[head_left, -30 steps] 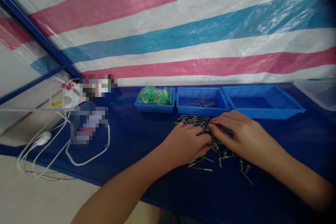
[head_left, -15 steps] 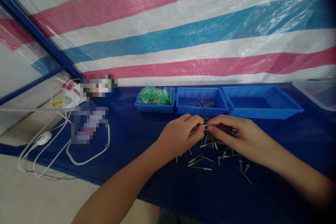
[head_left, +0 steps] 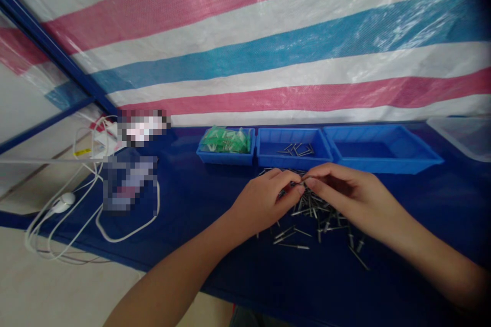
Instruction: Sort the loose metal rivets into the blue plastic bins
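Observation:
Above a loose pile of blind rivets [head_left: 312,208], my left hand [head_left: 264,196] and my right hand [head_left: 351,189] meet fingertip to fingertip. Both are closed in a pinch on one thin metal blind rivet [head_left: 303,181], mostly covered by the fingers. More rivets lie scattered on the blue tabletop [head_left: 238,271] in front of the pile. Just behind the hands, a blue bin [head_left: 264,157] contains several rivets.
Left of that bin stands a smaller blue bin [head_left: 226,158] with green-tinted plastic bags [head_left: 226,139]. A wider blue bin [head_left: 387,166] is on the right, beside a clear plastic container [head_left: 466,138]. White cables [head_left: 49,245] hang over the left edge; striped sheeting [head_left: 245,61] rises behind.
My fingertips have drawn closer together around the rivet, so less of it shows. My left hand has shifted slightly right; the bins and scattered rivets stay put.

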`<action>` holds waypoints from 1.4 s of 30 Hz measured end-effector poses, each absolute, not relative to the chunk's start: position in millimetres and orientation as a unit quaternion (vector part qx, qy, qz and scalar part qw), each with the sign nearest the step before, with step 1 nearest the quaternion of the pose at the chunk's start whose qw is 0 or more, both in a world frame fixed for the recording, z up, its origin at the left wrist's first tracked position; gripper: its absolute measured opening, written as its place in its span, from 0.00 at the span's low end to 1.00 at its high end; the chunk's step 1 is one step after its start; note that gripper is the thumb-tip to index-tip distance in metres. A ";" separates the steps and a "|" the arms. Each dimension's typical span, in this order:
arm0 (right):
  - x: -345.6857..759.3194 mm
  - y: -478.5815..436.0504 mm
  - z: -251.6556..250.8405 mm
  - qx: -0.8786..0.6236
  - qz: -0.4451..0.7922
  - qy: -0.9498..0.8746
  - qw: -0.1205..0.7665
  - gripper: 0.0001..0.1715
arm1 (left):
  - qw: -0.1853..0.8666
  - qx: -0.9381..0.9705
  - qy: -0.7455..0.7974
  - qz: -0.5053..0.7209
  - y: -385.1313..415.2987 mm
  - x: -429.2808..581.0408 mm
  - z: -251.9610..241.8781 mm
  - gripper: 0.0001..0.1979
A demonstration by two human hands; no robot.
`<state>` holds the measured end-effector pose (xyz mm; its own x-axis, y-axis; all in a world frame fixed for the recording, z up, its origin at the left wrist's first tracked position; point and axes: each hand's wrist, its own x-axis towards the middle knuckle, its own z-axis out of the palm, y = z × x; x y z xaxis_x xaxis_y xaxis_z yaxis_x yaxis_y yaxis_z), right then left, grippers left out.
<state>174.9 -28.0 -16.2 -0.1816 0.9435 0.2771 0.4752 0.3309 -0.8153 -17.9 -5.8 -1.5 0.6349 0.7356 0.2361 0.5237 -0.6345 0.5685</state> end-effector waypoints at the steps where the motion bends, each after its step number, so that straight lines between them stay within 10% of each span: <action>1: 174.7 -28.2 -16.7 -0.500 0.287 -0.710 0.404 0.12 | 0.235 0.873 0.359 0.232 -5.6 -17.9 -1.7 0.09; 18: 176.9 -31.5 -8.6 -0.450 0.137 -0.784 0.406 0.06 | 0.262 0.838 0.395 0.270 -1.4 -19.6 3.3 0.11; 28: 194.2 7.0 -17.0 -0.544 -0.160 -0.771 0.289 0.15 | 0.195 0.849 0.427 0.243 4.4 -26.4 5.1 0.13; 42: 190.1 -19.4 -9.7 -0.505 -0.044 -0.789 0.348 0.09 | 0.030 0.942 0.333 0.039 6.2 -25.2 -4.0 0.09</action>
<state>190.1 -19.4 -9.7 -0.2482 0.7659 0.5931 0.8275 0.4860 -0.2812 -25.2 6.2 -4.0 0.7759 0.6287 0.0524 0.6240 -0.7770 0.0827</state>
